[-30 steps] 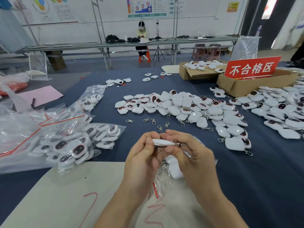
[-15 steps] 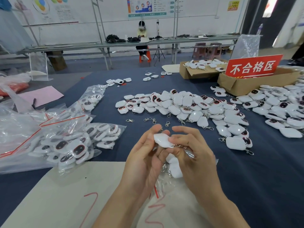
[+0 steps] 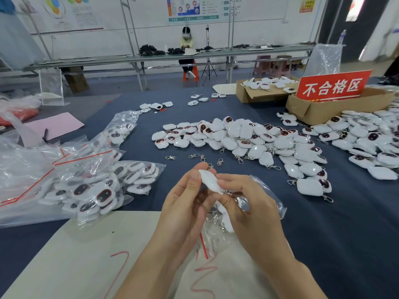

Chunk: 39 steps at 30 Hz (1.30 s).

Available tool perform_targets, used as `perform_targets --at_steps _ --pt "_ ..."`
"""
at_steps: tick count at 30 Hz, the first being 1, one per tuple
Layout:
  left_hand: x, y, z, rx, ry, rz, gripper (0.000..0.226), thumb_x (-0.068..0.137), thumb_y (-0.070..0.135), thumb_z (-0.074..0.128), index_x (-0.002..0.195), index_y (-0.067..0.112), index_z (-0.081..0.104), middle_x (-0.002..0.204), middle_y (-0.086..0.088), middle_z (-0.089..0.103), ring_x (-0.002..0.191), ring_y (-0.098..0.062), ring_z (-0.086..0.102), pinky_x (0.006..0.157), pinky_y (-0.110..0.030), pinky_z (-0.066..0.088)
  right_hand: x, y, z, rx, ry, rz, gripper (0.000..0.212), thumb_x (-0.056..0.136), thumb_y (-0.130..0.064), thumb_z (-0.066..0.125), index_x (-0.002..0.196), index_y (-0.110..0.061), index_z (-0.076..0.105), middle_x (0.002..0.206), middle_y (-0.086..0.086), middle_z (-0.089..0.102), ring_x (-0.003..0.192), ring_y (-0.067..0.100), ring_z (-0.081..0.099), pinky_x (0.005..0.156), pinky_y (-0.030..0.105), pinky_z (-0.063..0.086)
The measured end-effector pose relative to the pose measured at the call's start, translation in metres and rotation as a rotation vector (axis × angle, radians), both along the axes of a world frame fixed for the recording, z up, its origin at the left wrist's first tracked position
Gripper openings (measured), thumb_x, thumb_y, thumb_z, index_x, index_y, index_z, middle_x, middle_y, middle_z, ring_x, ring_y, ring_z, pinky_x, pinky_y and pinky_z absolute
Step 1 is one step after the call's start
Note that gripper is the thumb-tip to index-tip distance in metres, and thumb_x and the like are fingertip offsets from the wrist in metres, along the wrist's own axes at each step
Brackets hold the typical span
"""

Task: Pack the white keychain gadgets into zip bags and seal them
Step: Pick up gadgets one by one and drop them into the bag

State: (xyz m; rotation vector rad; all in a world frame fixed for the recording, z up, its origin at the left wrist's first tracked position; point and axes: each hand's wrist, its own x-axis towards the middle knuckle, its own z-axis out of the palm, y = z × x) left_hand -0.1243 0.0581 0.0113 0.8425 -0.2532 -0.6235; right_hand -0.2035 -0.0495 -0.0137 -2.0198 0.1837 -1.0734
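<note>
Blue table (image 3: 323, 244) | left hand (image 3: 185, 203), right hand (image 3: 248, 203) grip: pinching white gadget (image 3: 210, 181) | above zip bag (image 3: 212, 239)

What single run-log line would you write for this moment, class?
stage: packing | left hand: holds white gadget | right hand: pinches its chain end | zip bag: beneath hands, gadgets inside

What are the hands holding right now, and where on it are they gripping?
One white keychain gadget, between both hands: the left hand pinches its upper end, the right hand its lower end by the metal clasp.
</note>
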Motion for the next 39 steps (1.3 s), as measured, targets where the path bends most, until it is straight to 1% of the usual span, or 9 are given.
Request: perform_targets --at_steps 7,10,12,14,18,23,29,35,39 --pt "0.001 0.000 0.000 0.087 -0.186 0.060 0.034 0.072 0.030 0.076 0.106 0.026 0.079 0.107 -0.005 0.077 0.093 -0.015 0.073 0.079 -0.024 0.058 0.002 0.001 0.006 0.247 0.045 0.047 0.006 0.089 -0.043 0.069 0.091 -0.037 0.069 0.103 -0.018 0.069 0.092 0.011 0.068 0.072 0.016 0.050" --pt "0.011 0.005 0.004 0.058 -0.129 0.125 0.033 0.079 0.024 0.072 0.111 0.015 0.074 0.108 -0.010 0.077 0.091 -0.020 0.074 0.079 -0.030 0.061 0.002 -0.001 0.004 0.151 0.134 0.115 0.005 0.093 -0.046 0.063 0.096 -0.047 0.067 0.110 -0.024 0.066 0.105 0.007 0.064 0.082 0.018 0.048" --pt "0.025 0.014 0.007 0.027 -0.076 0.182 0.031 0.086 0.023 0.067 0.115 0.011 0.068 0.101 -0.009 0.076 0.087 -0.021 0.074 0.079 -0.035 0.062 0.002 -0.004 -0.004 0.025 0.175 0.131 0.027 0.100 -0.017 0.060 0.108 -0.043 0.068 0.118 -0.023 0.064 0.118 0.007 0.058 0.094 0.023 0.047" --pt "0.038 0.022 0.008 0.078 -0.026 0.261 0.023 0.098 0.021 0.060 0.118 0.011 0.065 0.089 -0.005 0.072 0.073 -0.018 0.071 0.066 -0.030 0.061 0.003 -0.004 -0.010 -0.184 0.215 0.125 0.052 0.091 0.008 0.049 0.113 -0.033 0.072 0.130 -0.013 0.061 0.123 0.009 0.053 0.102 0.027 0.044" --pt "0.048 0.029 0.003 0.286 0.063 0.349 0.016 0.102 0.023 0.058 0.103 0.014 0.071 0.076 0.001 0.068 0.046 -0.009 0.054 0.045 -0.021 0.049 0.004 0.005 -0.016 -0.515 0.269 0.168 0.054 0.071 0.005 0.049 0.098 -0.033 0.077 0.135 0.001 0.061 0.121 0.024 0.056 0.101 0.039 0.045" --pt "0.048 0.042 0.005 0.367 0.037 0.054 0.020 0.093 0.012 0.066 0.111 0.013 0.077 0.082 -0.002 0.069 0.060 -0.011 0.060 0.059 -0.022 0.057 0.007 0.002 -0.018 -0.499 0.233 0.112 0.032 0.073 0.006 0.063 0.076 -0.025 0.069 0.131 0.002 0.062 0.118 0.024 0.058 0.092 0.044 0.051" --pt "0.044 0.063 0.015 0.520 -0.303 -0.283 0.032 0.078 0.023 0.073 0.108 0.015 0.079 0.082 -0.002 0.067 0.060 -0.009 0.055 0.057 -0.017 0.050 0.007 0.002 -0.014 -0.202 0.154 0.034 0.033 0.087 0.001 0.055 0.075 -0.030 0.062 0.119 -0.020 0.056 0.105 0.012 0.060 0.083 0.029 0.049" --pt "0.037 0.057 0.005 0.848 -0.562 -0.348 0.015 0.092 0.030 0.071 0.105 0.024 0.078 0.075 -0.009 0.066 0.069 -0.019 0.056 0.064 -0.031 0.040 0.006 0.002 -0.013 -0.142 0.136 0.016 0.037 0.084 0.010 0.064 0.078 -0.027 0.062 0.108 -0.020 0.060 0.101 0.004 0.062 0.080 0.020 0.048" --pt "0.031 0.047 0.003 0.756 -0.561 -0.324 0.017 0.098 0.022 0.065 0.109 0.022 0.077 0.078 -0.007 0.066 0.070 -0.016 0.060 0.064 -0.029 0.043 0.007 0.004 -0.014 -0.186 0.109 0.026 0.030 0.085 0.006 0.063 0.080 -0.023 0.065 0.107 -0.016 0.062 0.095 0.007 0.063 0.078 0.032 0.052"
